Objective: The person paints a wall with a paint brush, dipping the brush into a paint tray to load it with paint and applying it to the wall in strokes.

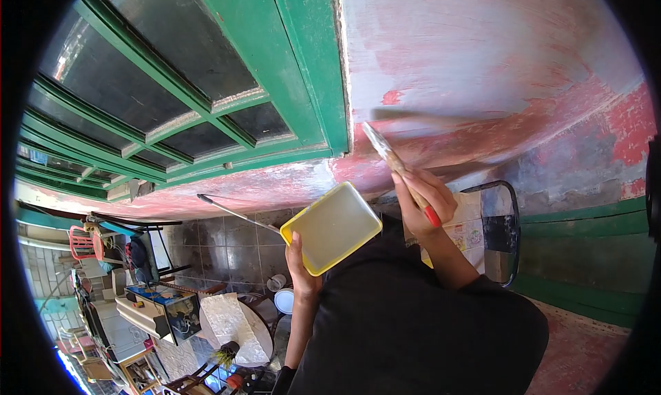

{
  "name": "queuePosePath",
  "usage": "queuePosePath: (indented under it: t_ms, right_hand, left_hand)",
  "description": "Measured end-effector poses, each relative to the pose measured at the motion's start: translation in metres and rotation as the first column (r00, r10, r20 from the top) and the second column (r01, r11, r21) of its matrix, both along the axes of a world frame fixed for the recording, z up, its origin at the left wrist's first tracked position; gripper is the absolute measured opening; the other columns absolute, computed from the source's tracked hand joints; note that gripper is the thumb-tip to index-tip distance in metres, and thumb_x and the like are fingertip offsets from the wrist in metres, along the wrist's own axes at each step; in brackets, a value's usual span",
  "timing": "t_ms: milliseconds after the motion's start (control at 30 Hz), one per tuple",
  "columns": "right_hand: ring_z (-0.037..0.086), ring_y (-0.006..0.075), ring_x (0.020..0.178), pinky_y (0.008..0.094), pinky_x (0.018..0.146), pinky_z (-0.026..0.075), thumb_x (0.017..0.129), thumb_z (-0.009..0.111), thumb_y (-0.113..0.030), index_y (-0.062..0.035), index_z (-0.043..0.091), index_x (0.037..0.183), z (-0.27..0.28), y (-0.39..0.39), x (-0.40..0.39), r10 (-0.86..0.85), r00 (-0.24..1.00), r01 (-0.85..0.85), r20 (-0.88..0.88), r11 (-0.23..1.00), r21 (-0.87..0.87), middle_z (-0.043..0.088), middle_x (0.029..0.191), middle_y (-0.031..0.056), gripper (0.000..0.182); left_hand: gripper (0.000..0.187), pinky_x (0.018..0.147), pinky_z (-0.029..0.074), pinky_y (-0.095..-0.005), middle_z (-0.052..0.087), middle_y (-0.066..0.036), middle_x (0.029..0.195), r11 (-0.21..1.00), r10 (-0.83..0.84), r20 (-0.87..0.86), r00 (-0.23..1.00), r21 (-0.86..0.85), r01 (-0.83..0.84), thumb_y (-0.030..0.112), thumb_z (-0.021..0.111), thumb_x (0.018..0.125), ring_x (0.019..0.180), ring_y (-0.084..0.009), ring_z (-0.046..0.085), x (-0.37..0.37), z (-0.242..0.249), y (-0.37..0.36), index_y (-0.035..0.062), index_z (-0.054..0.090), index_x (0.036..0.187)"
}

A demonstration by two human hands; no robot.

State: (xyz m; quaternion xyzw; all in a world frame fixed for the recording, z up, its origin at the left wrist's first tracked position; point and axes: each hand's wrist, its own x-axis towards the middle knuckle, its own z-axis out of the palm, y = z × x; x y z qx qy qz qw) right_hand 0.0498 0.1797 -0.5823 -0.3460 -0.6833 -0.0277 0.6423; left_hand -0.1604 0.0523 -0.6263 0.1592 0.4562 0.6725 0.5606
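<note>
My left hand [301,270] grips a yellow rectangular tub [348,253] by its near corner, thumb along the rim. Pale grey-white paint [332,223] covers the tub's inside. A paintbrush [394,162] is in my right hand [428,197], fingers wrapped round its wooden handle, whose red end points back toward me. White paint coats its bristles, which overlap the wall [441,58] close to the corner of the green window frame [323,71]. Streaky white paint lies over pink and red on that wall.
A black-framed chair [513,188] with papers on it stands beside my right arm. A long pole [237,211] leans behind the tub. Lower left are a round table [261,326] with a cloth and plant, a white-lidded bucket [284,301] and a red chair [84,242].
</note>
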Motion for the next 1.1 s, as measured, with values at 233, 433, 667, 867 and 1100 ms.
queuePosePath:
  t_ms: [233,433,667,867,1100]
  right_hand:
    - [0.074,0.0256,0.082,0.0327,0.071,0.062,0.075,0.081,0.009,-0.0010,0.069,0.103,-0.006,0.015,-0.014,0.064,0.997,-0.063,-0.037,0.998,0.006,0.074,0.093,0.0129,0.032]
    - [0.074,0.0255,0.082,0.0325,0.071,0.061,0.074,0.082,0.009,-0.0007,0.069,0.100,-0.013,0.026,-0.013,0.057,0.996,-0.056,-0.063,0.998,0.028,0.073,0.093,0.0162,0.031]
    - [0.073,0.0256,0.079,0.0331,0.069,0.060,0.076,0.080,0.009,-0.0004,0.068,0.100,-0.004,0.014,0.017,-0.169,0.985,0.171,-0.041,0.984,0.054,0.073,0.091,0.0146,0.029]
    - [0.074,0.0251,0.079,0.0328,0.067,0.060,0.075,0.082,0.008,-0.0001,0.069,0.101,0.006,0.006,0.000,0.018,1.000,-0.018,0.001,0.999,0.038,0.073,0.090,0.0136,0.030]
    - [0.074,0.0275,0.085,0.0338,0.074,0.060,0.074,0.083,0.007,-0.0010,0.069,0.095,0.003,0.027,-0.004,0.029,0.999,-0.028,-0.043,0.999,0.026,0.074,0.095,0.0160,0.027]
  left_hand:
    - [0.055,0.093,0.050,-0.0340,0.062,-0.010,0.119,1.000,0.016,-0.006,1.000,0.000,-0.016,0.046,0.053,0.100,0.108,-0.0186,0.062,0.002,0.005,-0.003,0.0006,0.051,0.132]
    - [0.054,0.091,0.051,-0.0334,0.064,-0.010,0.115,0.999,0.036,-0.026,0.999,0.007,-0.035,0.046,0.053,0.101,0.104,-0.0184,0.064,0.005,0.001,-0.003,0.0005,0.052,0.131]
    - [0.056,0.107,0.040,-0.0362,0.058,-0.010,0.134,0.997,-0.070,-0.049,0.996,0.028,0.071,0.044,0.043,0.104,0.125,-0.0202,0.054,0.003,-0.007,-0.002,0.0026,0.047,0.142]
    - [0.059,0.109,0.039,-0.0366,0.057,-0.011,0.135,0.996,-0.088,-0.005,0.996,0.024,0.088,0.045,0.043,0.104,0.126,-0.0212,0.054,0.007,0.000,0.004,0.0021,0.044,0.144]
    - [0.059,0.107,0.040,-0.0362,0.058,-0.011,0.133,0.995,-0.099,-0.016,0.995,0.025,0.099,0.046,0.045,0.103,0.124,-0.0210,0.055,0.006,-0.004,0.005,0.0020,0.046,0.142]
